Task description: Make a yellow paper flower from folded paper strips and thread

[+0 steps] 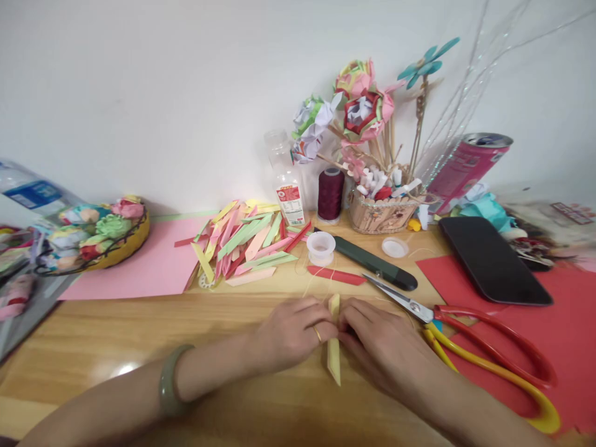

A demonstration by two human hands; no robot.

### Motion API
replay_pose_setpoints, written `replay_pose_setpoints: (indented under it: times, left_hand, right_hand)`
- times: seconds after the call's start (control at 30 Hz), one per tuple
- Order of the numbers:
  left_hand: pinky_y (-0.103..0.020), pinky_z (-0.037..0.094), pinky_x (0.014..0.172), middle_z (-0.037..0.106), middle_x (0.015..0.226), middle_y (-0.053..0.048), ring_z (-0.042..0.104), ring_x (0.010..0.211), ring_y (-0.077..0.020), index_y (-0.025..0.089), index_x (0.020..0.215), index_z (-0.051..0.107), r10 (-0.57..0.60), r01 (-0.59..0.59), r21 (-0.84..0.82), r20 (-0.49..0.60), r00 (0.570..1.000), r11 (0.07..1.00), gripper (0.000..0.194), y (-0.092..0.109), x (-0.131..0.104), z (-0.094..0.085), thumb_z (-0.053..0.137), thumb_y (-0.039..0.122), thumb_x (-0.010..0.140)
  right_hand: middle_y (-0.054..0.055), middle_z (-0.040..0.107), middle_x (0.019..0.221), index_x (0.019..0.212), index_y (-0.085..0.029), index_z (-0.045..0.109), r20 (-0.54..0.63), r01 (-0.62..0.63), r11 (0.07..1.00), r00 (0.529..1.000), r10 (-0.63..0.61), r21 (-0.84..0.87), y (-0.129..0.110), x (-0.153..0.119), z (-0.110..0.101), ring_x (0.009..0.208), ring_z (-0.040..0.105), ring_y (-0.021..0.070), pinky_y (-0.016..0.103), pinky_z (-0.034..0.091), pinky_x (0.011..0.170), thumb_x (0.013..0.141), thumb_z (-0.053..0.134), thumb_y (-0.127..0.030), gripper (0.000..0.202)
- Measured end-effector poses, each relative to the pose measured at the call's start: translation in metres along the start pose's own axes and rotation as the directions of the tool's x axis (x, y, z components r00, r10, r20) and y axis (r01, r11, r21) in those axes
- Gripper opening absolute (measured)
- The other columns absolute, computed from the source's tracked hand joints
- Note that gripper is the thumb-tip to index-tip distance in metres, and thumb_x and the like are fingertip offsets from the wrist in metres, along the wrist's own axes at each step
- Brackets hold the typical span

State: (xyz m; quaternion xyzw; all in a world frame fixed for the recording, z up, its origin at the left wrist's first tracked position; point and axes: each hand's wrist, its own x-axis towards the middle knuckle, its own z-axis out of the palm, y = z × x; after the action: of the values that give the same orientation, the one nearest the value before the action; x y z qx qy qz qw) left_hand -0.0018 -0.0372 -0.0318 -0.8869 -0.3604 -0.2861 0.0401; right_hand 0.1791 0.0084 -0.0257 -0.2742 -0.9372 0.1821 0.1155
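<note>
A folded pale-yellow paper strip (pixel 334 361) stands lengthwise between my hands, low over the wooden table. My left hand (pixel 294 330) is closed on its left side, the fingertips pressed to the paper; a ring and a bangle show on that arm. From the other side my right hand (pixel 379 341) pinches the strip's right edge with bent fingers. Just beyond the hands lie a red folded strip (pixel 336 275) and a small clear plastic cup (pixel 321 249) with thin thread near it. The fingertips partly hide the strip's middle.
Scissors (pixel 419 308) with red and yellow handles lie right, beside a green utility knife (pixel 372 262) and a phone (pixel 493 261) on red paper. Behind are folded paper strips (pixel 251 239), a bottle (pixel 286 186), purple thread (pixel 330 195) and a flower basket (pixel 382 214). A yellow basket (pixel 125 245) sits left.
</note>
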Motion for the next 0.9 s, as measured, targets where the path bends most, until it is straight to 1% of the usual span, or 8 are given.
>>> replay_pose_setpoints:
  times: [0.1,0.2,0.37,0.5,0.63,0.73,0.83,0.9]
  left_hand:
    - [-0.023,0.046,0.064,0.062,0.074,-0.002,0.051,0.070,-0.0113,0.014,0.076,0.060,-0.103,0.101,-0.067,-0.030,0.994,0.993,0.021,0.001,-0.003,-0.001,0.042,0.012,0.087]
    - [-0.023,0.045,0.065,0.062,0.076,-0.003,0.052,0.073,-0.0115,0.015,0.075,0.061,-0.226,0.212,-0.153,-0.075,0.971,0.965,0.014,0.003,-0.007,-0.001,0.050,0.014,0.084]
    - [-0.026,0.047,0.067,0.065,0.075,-0.003,0.053,0.075,-0.0129,0.015,0.073,0.061,-0.380,0.348,-0.306,-0.053,0.923,0.886,0.005,0.008,-0.009,0.001,0.059,0.012,0.077]
    - [-0.026,0.047,0.065,0.066,0.070,-0.002,0.054,0.071,-0.0134,0.015,0.070,0.060,-0.421,0.381,-0.321,-0.064,0.905,0.867,0.006,0.010,-0.009,0.001,0.062,0.012,0.075]
    - [-0.025,0.047,0.062,0.065,0.065,-0.001,0.054,0.067,-0.0136,0.015,0.069,0.058,-0.414,0.382,-0.272,-0.070,0.908,0.883,0.007,0.013,-0.008,0.000,0.060,0.012,0.075]
    - [-0.025,0.046,0.061,0.063,0.063,-0.001,0.053,0.066,-0.0137,0.016,0.069,0.057,-0.412,0.384,-0.255,-0.064,0.909,0.888,0.008,0.013,-0.009,-0.001,0.059,0.012,0.076]
    - [-0.025,0.045,0.062,0.062,0.062,-0.001,0.052,0.066,-0.0139,0.016,0.068,0.056,-0.426,0.395,-0.303,-0.043,0.904,0.867,0.009,0.013,-0.010,-0.001,0.059,0.011,0.075]
    - [-0.025,0.045,0.063,0.062,0.063,-0.002,0.053,0.066,-0.0139,0.015,0.067,0.056,-0.474,0.437,-0.358,-0.020,0.880,0.825,0.010,0.013,-0.009,-0.001,0.061,0.009,0.073]
  right_hand:
    - [0.002,0.056,0.071,0.074,-0.019,0.046,0.016,-0.001,1.000,1.000,0.001,-0.001,0.000,-0.001,0.003,0.062,0.055,0.0166,0.027,0.034,0.053,0.085,0.042,-0.017,0.013]
    - [0.000,0.055,0.070,0.076,-0.020,0.045,0.031,0.001,1.000,1.000,-0.002,0.030,0.001,-0.004,0.006,0.060,0.054,0.0158,0.026,0.033,0.052,0.087,0.041,-0.018,0.013]
    - [0.000,0.056,0.073,0.079,-0.022,0.046,0.045,-0.007,0.981,0.999,-0.002,0.192,0.000,-0.006,0.006,0.065,0.055,0.0144,0.025,0.038,0.056,0.087,0.041,-0.016,0.011]
    - [0.000,0.058,0.073,0.079,-0.021,0.048,0.047,-0.045,0.966,0.998,0.034,0.257,-0.002,-0.006,0.008,0.065,0.056,0.0138,0.024,0.040,0.058,0.085,0.042,-0.012,0.012]
    - [0.000,0.059,0.073,0.079,-0.021,0.051,0.010,-0.056,0.971,0.998,0.055,0.231,-0.002,-0.005,0.012,0.065,0.057,0.0141,0.025,0.041,0.058,0.082,0.044,-0.009,0.014]
    - [0.000,0.060,0.074,0.080,-0.021,0.052,-0.021,-0.039,0.973,0.999,0.045,0.227,-0.002,-0.006,0.015,0.066,0.057,0.0147,0.026,0.042,0.059,0.081,0.045,-0.009,0.013]
    - [0.001,0.060,0.074,0.079,-0.020,0.053,-0.042,-0.034,0.973,0.998,0.045,0.227,-0.002,-0.007,0.015,0.066,0.058,0.0148,0.025,0.043,0.058,0.082,0.045,-0.011,0.013]
    - [0.001,0.060,0.072,0.078,-0.020,0.053,-0.052,-0.031,0.977,0.998,0.042,0.211,-0.003,-0.008,0.015,0.064,0.057,0.0145,0.025,0.042,0.057,0.082,0.045,-0.011,0.013]
